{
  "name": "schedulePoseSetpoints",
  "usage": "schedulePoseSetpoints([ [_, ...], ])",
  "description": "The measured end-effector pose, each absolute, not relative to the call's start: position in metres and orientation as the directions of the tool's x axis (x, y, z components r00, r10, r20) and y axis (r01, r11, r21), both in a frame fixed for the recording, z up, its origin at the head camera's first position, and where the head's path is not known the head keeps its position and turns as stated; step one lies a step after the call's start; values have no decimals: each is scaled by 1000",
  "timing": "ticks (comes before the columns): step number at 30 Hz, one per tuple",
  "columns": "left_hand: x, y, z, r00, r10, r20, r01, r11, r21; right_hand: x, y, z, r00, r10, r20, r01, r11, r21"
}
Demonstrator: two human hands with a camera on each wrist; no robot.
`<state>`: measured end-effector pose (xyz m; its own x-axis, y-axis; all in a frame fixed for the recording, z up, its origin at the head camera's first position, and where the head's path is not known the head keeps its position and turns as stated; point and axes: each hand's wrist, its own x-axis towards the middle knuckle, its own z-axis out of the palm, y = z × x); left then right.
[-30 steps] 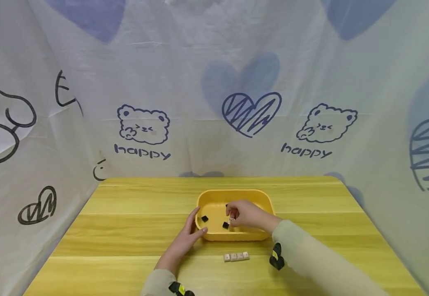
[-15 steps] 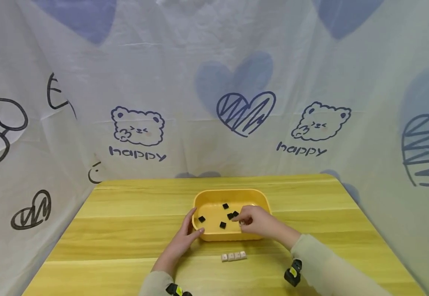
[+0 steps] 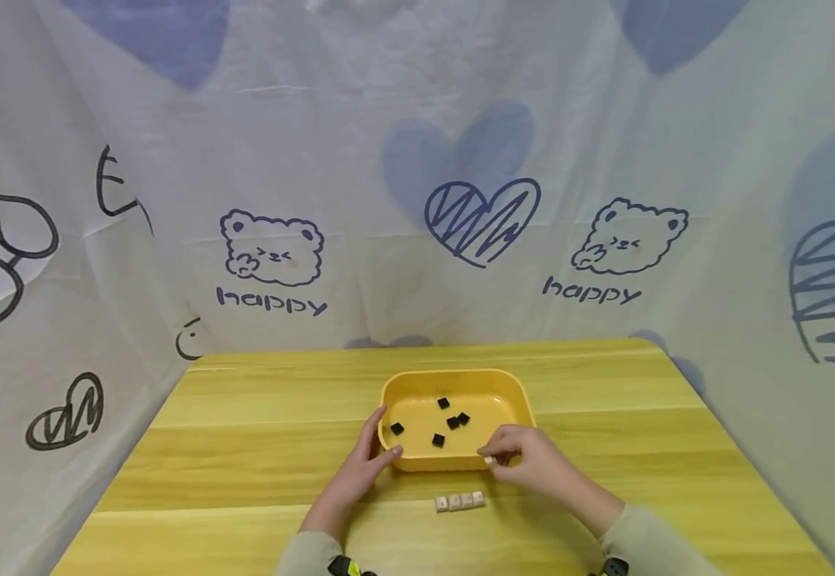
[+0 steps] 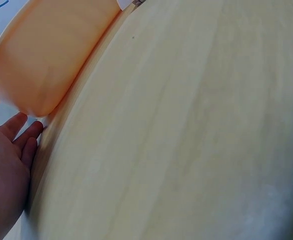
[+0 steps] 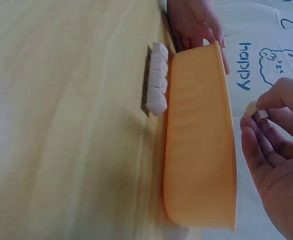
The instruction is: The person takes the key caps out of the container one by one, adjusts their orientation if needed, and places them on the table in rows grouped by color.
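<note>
My left hand (image 3: 356,470) holds the left front corner of a yellow plastic tray (image 3: 432,463), its thumb at the front rim and fingers along the left side. Between thumb and index finger, my right hand (image 3: 533,464) pinches a small white keycap (image 5: 261,115) above the tray's front right rim. The fingers cover part of it. Several small black square pieces (image 3: 438,440) lie scattered on the tray floor. In front of the tray, several white keycaps (image 3: 460,502) stand in a straight row, close together.
The tray stands on a yellow wood-grain table (image 3: 259,448). Behind the table and at both sides hangs a pale curtain (image 3: 374,272) printed with hearts and bears.
My right hand has come from the tray's middle toward the front right rim with the keycap, uncovering black pieces. My left hand stays at the tray's corner. The row looks unchanged.
</note>
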<state>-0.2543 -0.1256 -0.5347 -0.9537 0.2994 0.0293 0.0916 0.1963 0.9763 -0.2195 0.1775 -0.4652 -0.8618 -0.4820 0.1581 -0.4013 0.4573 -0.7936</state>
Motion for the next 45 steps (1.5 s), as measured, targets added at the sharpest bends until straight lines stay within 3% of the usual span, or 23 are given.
schedulePoseSetpoints([
  [14, -256, -127, -537, -960, 280, 8, 63, 187, 980, -195, 186, -491, -874, -453, 176, -396, 452, -799],
  [25, -257, -128, -537, -960, 279, 2, 55, 184, 981, -195, 182, -510, -940, -334, 64, -240, 520, -820],
  [34, -256, -128, -537, -955, 295, 10, 63, 173, 983, -201, 181, -523, -913, -369, 172, -380, 618, -688],
  [45, -258, -128, -540, -956, 293, 19, 68, 159, 985, -200, 175, -526, -927, -339, 164, -356, 648, -674],
])
